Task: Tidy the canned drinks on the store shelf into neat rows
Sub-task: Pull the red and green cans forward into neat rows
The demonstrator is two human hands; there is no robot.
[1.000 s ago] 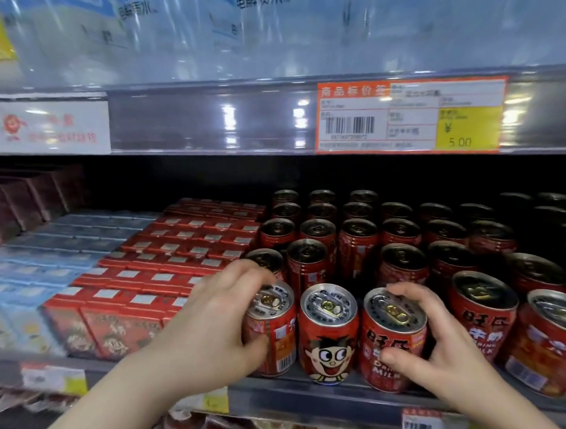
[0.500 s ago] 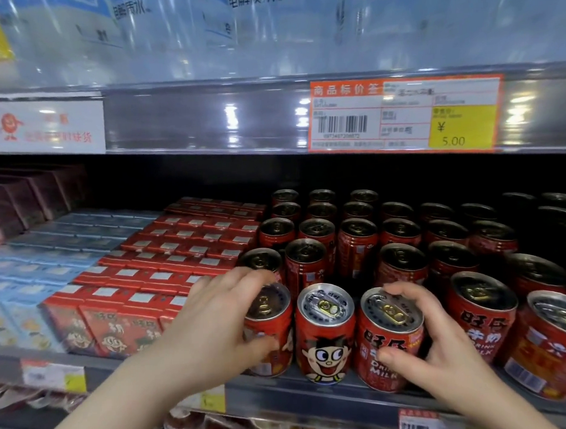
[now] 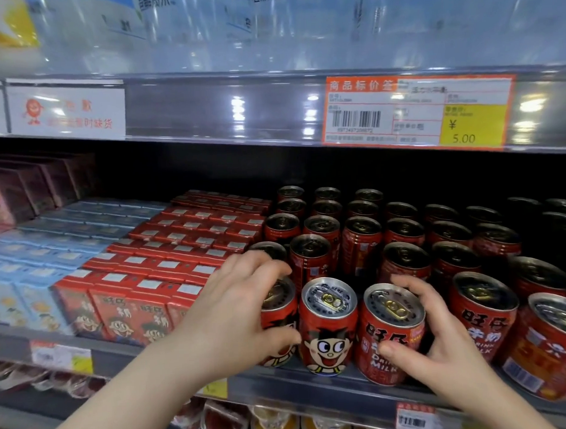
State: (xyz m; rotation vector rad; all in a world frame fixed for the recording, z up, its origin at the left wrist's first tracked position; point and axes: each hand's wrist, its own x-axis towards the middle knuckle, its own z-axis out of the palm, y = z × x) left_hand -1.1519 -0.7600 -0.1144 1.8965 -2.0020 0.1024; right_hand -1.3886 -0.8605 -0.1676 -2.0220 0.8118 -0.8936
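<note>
Where the cans stand: red milk cans (image 3: 404, 232) in rows on the shelf (image 3: 313, 389), right of red cartons (image 3: 130, 303).
Left hand (image 3: 234, 315): fingers curled over the leftmost front can (image 3: 278, 314), thumb on its face.
Right hand (image 3: 440, 347): wrapped round the third front can (image 3: 388, 332).
Between them: cartoon-face can (image 3: 329, 328), upright.

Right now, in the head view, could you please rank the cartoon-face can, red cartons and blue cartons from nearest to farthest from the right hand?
1. Cartoon-face can, front row, beside the Drink Milk can the right hand grips.
2. Red cartons, further left.
3. Blue cartons, far left edge.
</note>
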